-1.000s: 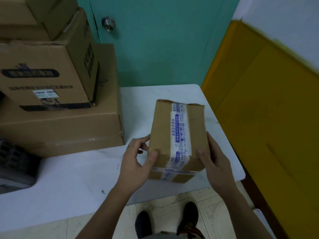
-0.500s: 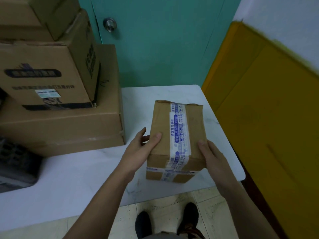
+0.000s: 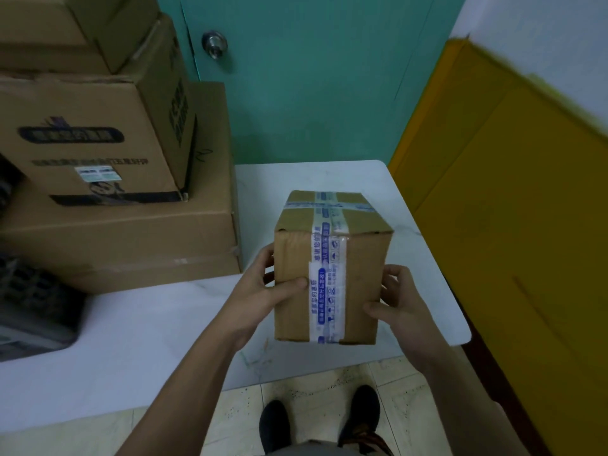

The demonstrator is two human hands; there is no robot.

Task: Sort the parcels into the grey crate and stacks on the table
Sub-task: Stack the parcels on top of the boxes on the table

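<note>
While three boxes [image 3: 98,143] sit stacked, two hands [image 3: 263,292] [image 3: 399,302] grip one parcel [image 3: 363,261].

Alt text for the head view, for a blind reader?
The left hand and right hand grip a taped cardboard parcel from either side over a white table. Larger stacked boxes sit to its left, with a teal door behind.

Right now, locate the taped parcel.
Head view, centre: taped parcel gripped by left hand and right hand over the white table, right of the box stack.
</note>
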